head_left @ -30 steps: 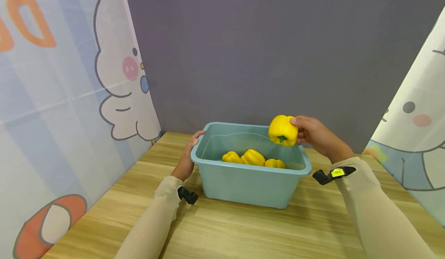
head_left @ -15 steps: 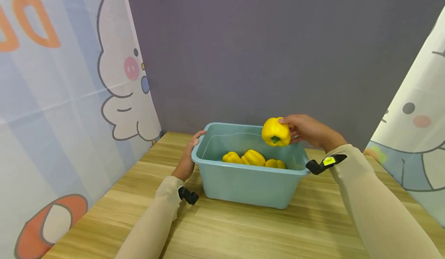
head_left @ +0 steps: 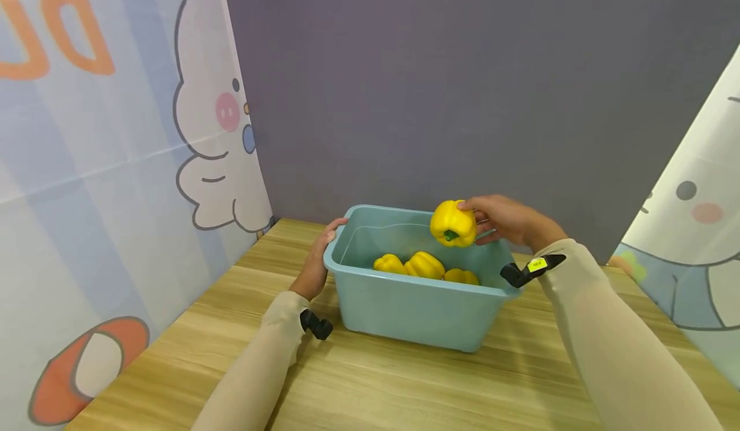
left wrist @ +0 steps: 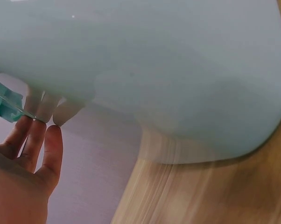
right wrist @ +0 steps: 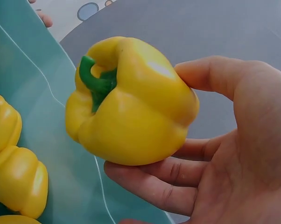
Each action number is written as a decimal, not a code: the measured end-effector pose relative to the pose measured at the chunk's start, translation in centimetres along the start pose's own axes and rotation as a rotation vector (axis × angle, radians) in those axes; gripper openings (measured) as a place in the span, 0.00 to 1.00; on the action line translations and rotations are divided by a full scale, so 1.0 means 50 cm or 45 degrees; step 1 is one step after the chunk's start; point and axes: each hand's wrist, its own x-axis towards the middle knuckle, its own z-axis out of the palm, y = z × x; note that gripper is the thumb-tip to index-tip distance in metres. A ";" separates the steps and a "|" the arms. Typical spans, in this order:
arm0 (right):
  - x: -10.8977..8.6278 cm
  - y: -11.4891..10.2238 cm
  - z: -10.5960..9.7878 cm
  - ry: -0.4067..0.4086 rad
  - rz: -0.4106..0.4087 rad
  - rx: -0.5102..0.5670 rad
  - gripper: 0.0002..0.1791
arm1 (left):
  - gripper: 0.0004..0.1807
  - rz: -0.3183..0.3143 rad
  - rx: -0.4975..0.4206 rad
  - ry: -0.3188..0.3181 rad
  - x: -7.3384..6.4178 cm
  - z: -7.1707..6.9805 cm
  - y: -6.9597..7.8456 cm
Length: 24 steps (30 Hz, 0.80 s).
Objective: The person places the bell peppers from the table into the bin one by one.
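In the head view a pale blue-green plastic tub point(head_left: 416, 312) stands on the wooden table. My left hand point(head_left: 317, 261) holds it at the left end, by the rim. From the left wrist, fingertips point(left wrist: 53, 147) touch the tub's outer wall; the thumb is out of sight there. My right hand point(head_left: 509, 220) grips a yellow bell pepper point(head_left: 453, 223) above the right part of the tub, thumb on top and fingers beneath. Its green stem point(right wrist: 97, 84) points away from the palm. Several yellow peppers point(head_left: 424, 265) lie in the tub, partly hidden by its front rim.
The wood-grain table point(head_left: 370, 386) extends in front of the tub. A dark grey panel point(head_left: 451, 84) rises close behind it. Cartoon-printed cloths hang at the left point(head_left: 139, 180) and at the right point(head_left: 694, 225).
My right hand has carried the yellow pepper leftward and slightly down, farther over the tub. The left hand keeps its hold on the rim. The head view has shifted a little.
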 end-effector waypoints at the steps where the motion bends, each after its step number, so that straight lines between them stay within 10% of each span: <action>1: 0.004 0.001 0.000 -0.004 0.009 -0.006 0.32 | 0.32 0.000 -0.002 -0.003 0.001 0.001 0.000; 24: 0.073 0.007 0.020 -0.024 0.027 -0.119 0.34 | 0.35 0.024 0.018 -0.016 0.015 0.000 -0.012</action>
